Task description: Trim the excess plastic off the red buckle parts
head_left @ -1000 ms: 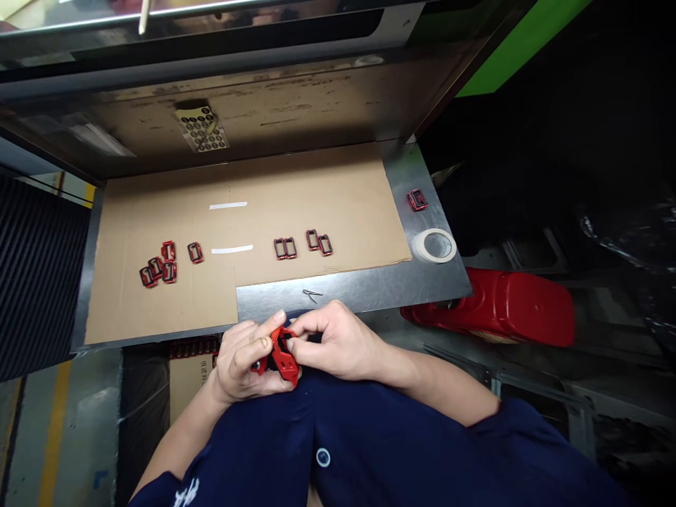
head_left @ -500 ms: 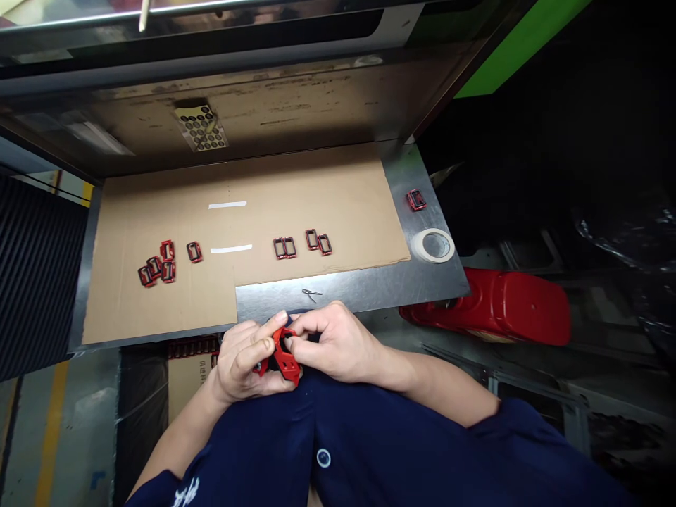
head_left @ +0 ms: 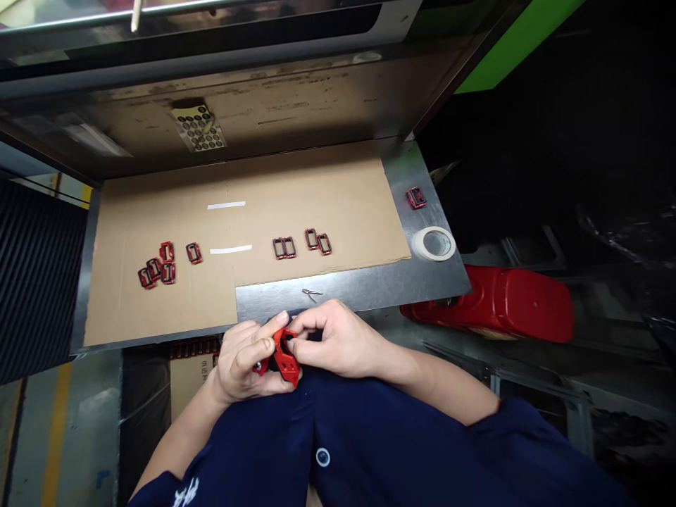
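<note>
Head view: left hand [head_left: 243, 360] and right hand [head_left: 332, 339] pinched red buckle [head_left: 286, 360].
I pressed 2 sets of fingers onto it, held near my body, apparently for steadiness; similar buckles [head_left: 311, 239] lay spaced on cardboard [head_left: 158, 313].

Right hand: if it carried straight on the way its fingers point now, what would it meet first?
The red moulded part comes first: the fingertips of the right hand already seem to be against it. Just beyond it is the left hand, which grips the same part, though depth is hard to judge from this view.
</note>
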`<action>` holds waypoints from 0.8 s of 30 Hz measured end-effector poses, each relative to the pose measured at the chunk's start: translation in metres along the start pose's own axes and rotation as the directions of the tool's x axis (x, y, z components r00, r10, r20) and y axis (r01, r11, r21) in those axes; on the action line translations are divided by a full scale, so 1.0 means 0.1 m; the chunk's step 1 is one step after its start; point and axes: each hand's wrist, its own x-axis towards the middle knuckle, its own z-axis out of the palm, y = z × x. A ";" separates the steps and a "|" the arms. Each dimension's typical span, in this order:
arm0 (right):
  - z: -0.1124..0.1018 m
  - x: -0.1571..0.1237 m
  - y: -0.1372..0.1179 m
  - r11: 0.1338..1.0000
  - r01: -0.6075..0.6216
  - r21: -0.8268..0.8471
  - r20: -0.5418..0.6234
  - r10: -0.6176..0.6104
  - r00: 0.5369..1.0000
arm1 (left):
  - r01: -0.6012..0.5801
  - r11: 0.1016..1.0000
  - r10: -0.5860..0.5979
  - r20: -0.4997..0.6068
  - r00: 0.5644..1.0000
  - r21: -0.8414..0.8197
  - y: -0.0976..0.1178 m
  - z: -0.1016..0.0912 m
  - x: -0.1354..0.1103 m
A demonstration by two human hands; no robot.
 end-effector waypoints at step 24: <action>0.01 0.04 0.02 0.998 -0.010 -0.063 -0.035 0.008 0.999 | -0.006 1.000 0.007 0.035 0.999 -0.022 -0.05 0.01 -0.03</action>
